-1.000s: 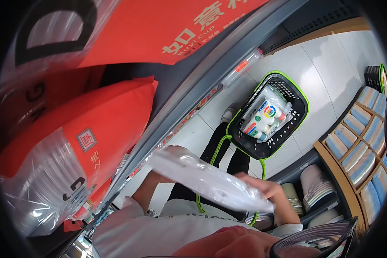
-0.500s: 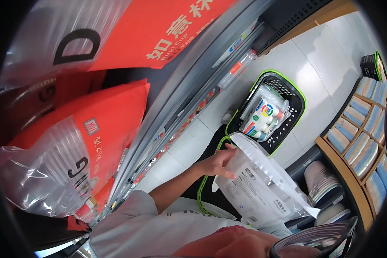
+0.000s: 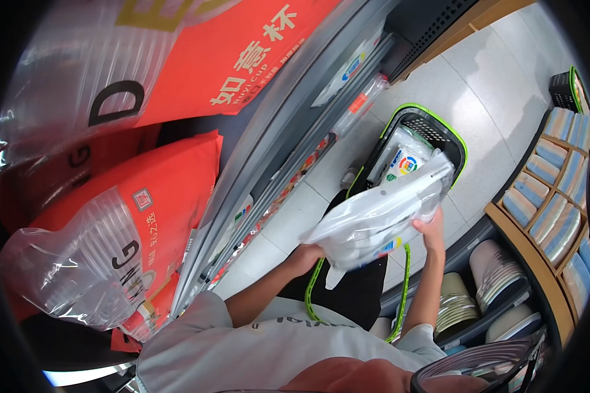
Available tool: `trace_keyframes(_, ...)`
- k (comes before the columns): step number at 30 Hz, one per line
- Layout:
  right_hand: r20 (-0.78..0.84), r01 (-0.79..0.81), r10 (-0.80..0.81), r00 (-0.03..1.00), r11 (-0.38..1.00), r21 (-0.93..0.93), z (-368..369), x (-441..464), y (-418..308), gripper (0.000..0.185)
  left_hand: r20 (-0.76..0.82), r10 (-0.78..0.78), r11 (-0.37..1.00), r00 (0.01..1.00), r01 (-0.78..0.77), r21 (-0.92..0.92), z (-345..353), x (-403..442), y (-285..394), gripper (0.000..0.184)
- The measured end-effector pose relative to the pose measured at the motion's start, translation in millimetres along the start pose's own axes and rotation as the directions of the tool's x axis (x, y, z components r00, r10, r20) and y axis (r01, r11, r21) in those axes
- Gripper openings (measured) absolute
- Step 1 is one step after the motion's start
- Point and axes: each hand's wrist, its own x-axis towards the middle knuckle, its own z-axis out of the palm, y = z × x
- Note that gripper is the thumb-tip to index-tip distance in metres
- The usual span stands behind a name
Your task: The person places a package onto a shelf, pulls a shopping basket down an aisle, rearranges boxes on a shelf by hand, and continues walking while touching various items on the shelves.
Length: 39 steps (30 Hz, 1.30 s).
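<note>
A clear and white plastic package (image 3: pixel 387 213) is held between my two hands above the near part of the black basket (image 3: pixel 462 141) with a green rim. My left hand (image 3: pixel 303 257) is closed on the package's lower left end. At its right edge, my right hand (image 3: pixel 431 229) grips it, with the thumb showing on the near side. A small coloured logo shows low on the package. Other packages with a round coloured logo (image 3: pixel 407 164) lie in the basket, partly hidden behind the held one.
Shelves on the left carry red and clear bags of plastic cups (image 3: pixel 167 196). On the right are a wooden divided display of striped packs (image 3: pixel 547 193) and a lower shelf of stacked bowls (image 3: pixel 495 278). Another green-rimmed basket (image 3: pixel 564 90) stands at the upper right.
The package has turned and moved up over the basket's near part, and its printed label no longer faces the camera. My right hand has come into view on its right edge.
</note>
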Motion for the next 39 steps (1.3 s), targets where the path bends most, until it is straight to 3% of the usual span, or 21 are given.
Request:
trace_keyframes(1,-0.002,-0.001,0.001,1.000,1.000,0.001,11.8,5.6,-21.1,0.090,0.050,-0.057,0.947,0.997,0.038,0.320,-8.0,-11.8,14.1,0.045)
trace_keyframes(2,0.002,0.089,-0.090,0.996,0.981,-0.172,24.2,9.0,-38.1,0.091,0.100,-0.113,0.794,0.988,0.030,0.608,-16.0,-23.4,28.3,0.046)
trace_keyframes(3,0.021,0.173,-0.176,0.984,0.924,-0.341,37.5,11.5,-50.9,0.092,0.082,-0.067,0.808,0.994,0.006,0.589,-17.6,-28.4,25.3,0.046)
trace_keyframes(5,0.125,0.355,-0.332,0.935,0.867,-0.350,71.7,17.8,-66.9,0.084,-0.054,0.088,0.926,0.995,-0.062,0.371,-25.1,-34.3,15.3,0.045)
trace_keyframes(7,0.430,0.755,-0.626,0.651,0.591,-0.283,95.4,47.5,-81.4,0.071,-0.258,0.224,0.974,0.940,-0.209,0.085,-29.8,-32.6,0.4,0.045)
trace_keyframes(10,0.399,0.767,-0.669,0.627,0.621,-0.164,163.3,55.7,-109.3,0.058,-0.584,0.336,0.875,0.739,-0.475,-0.096,-46.4,-24.7,-10.8,0.044)
trace_keyframes(14,0.329,0.810,-0.761,0.558,0.586,-0.018,225.2,98.9,-67.5,0.057,-0.819,0.355,0.701,0.450,-0.708,-0.086,-71.5,-11.5,-15.2,0.044)
trace_keyframes(16,0.283,0.715,-0.666,0.690,0.688,-0.122,249.6,109.8,-47.0,0.066,-0.872,0.338,0.641,0.354,-0.765,-0.062,-84.0,-5.3,-11.0,0.043)
trace_keyframes(17,0.281,0.715,-0.667,0.690,0.688,-0.125,257.4,113.4,-36.5,0.066,-0.870,0.339,0.642,0.358,-0.764,-0.064,-90.3,-3.1,-8.5,0.043)
trace_keyframes(19,0.260,0.597,-0.541,0.800,0.759,-0.259,269.8,118.4,-29.2,0.073,-0.789,0.454,0.722,0.414,-0.689,0.053,-102.5,-1.6,-0.8,0.042)
trace_keyframes(24,0.177,0.598,-0.578,0.797,0.710,-0.373,285.2,112.2,-25.3,0.080,-0.801,0.400,0.688,0.445,-0.724,-0.058,-83.4,-1.0,37.1,0.040)
trace_keyframes(26,0.112,0.568,-0.575,0.810,0.723,-0.393,289.3,110.5,-28.4,0.080,-0.780,0.356,0.712,0.515,-0.690,-0.131,-84.9,1.4,49.0,0.051)
trace_keyframes(30,0.137,0.619,-0.639,0.757,0.634,-0.464,295.9,112.8,-29.4,0.079,-0.797,0.308,0.707,0.519,-0.685,-0.172,-82.9,6.6,61.8,0.064)
trace_keyframes(32,0.163,0.617,-0.648,0.744,0.574,-0.538,297.8,114.0,-30.6,0.079,-0.836,0.173,0.704,0.520,-0.659,-0.264,-68.5,3.9,77.8,0.036)
trace_keyframes(33,0.157,0.613,-0.648,0.746,0.574,-0.543,297.8,113.4,-32.6,0.079,-0.833,0.173,0.707,0.525,-0.655,-0.266,-71.6,4.9,74.6,0.036)
trace_keyframes(36,0.167,0.584,-0.607,0.777,0.595,-0.552,287.8,107.4,-33.4,0.081,-0.799,0.112,0.703,0.591,-0.615,-0.357,-73.1,5.7,65.5,0.046)
trace_keyframes(38,0.108,0.551,-0.583,0.805,0.670,-0.497,269.5,98.7,-22.9,0.081,-0.753,0.198,0.797,0.628,-0.551,-0.250,-53.4,-4.2,65.7,0.075)
trace_keyframes(39,0.096,0.540,-0.580,0.809,0.670,-0.509,255.4,91.2,-11.5,0.081,-0.742,0.194,0.802,0.642,-0.539,-0.257,-42.7,-8.8,66.2,0.075)
